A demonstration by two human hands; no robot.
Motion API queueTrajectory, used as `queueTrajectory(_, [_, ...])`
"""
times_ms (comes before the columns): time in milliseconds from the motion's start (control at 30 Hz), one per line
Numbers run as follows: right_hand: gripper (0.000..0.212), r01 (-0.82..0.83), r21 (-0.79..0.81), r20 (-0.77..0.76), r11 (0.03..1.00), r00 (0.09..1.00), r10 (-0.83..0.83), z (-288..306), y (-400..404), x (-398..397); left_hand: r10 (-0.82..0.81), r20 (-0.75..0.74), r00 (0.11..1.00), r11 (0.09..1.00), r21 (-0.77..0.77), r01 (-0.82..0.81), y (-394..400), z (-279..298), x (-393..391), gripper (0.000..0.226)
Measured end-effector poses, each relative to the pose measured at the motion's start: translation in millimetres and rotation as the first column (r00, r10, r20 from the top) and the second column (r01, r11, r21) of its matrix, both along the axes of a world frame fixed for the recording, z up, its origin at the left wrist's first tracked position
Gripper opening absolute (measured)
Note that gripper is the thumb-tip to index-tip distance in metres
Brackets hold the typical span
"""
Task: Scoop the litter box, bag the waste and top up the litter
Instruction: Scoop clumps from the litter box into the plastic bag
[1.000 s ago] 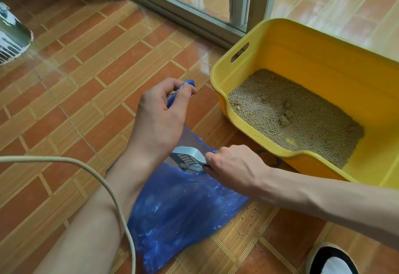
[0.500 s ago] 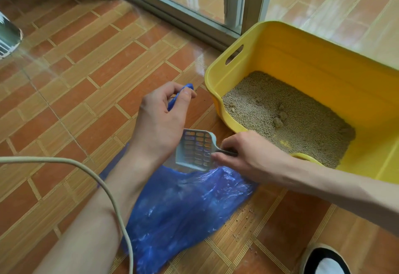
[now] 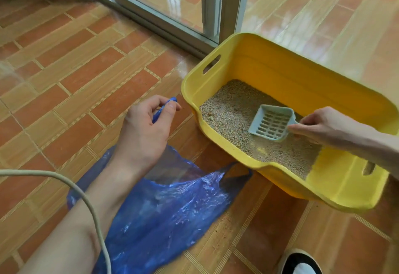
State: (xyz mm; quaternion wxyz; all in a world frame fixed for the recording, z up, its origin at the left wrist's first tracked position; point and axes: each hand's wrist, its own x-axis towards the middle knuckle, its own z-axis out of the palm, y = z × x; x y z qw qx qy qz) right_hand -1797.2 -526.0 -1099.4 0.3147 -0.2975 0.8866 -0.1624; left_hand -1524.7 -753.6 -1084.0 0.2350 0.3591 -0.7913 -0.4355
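Note:
A yellow litter box (image 3: 280, 72) stands on the tiled floor at the right, with tan litter (image 3: 228, 109) spread over its bottom. My right hand (image 3: 319, 125) grips the handle of a pale slotted scoop (image 3: 271, 124), whose head sits low over the litter in the middle of the box. The scoop looks empty. A blue plastic bag (image 3: 168, 215) lies open on the floor in front of the box. My left hand (image 3: 144, 131) pinches the bag's handle between thumb and fingers and holds it up.
A sliding glass door frame (image 3: 212, 5) runs behind the box. A pale cable (image 3: 86, 200) crosses my left forearm. A black and white shoe (image 3: 300, 262) shows at the bottom right. Litter crumbs are scattered on the tiles (image 3: 224, 222) beside the bag.
My right hand carried the scoop out of the bag's mouth and rightward into the litter box. My left hand kept holding the bag handle in place.

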Motion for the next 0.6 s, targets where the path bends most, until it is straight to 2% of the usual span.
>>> queueTrajectory(167, [0.038, 0.067, 0.16, 0.083, 0.985, 0.993, -0.081, -26.9, 9.4, -24.4, 0.008, 0.016, 1.0, 1.0, 0.013, -0.008, -0.1, -1.9, -2.7, 0.023])
queueTrajectory(433, [0.039, 0.061, 0.171, 0.223, 0.983, 0.97, -0.099, -43.4, 2.1, -26.9, -0.011, 0.042, 0.999, 1.0, 0.004, 0.011, 3.1, 0.5, -1.4, 0.023])
queueTrajectory(600, [0.039, -0.024, 0.141, 0.198, 0.99, 0.98, -0.005, -50.7, -7.0, -24.2, -0.005, 0.044, 0.999, 1.0, 0.005, 0.005, -0.7, 0.0, 4.5, 0.025])
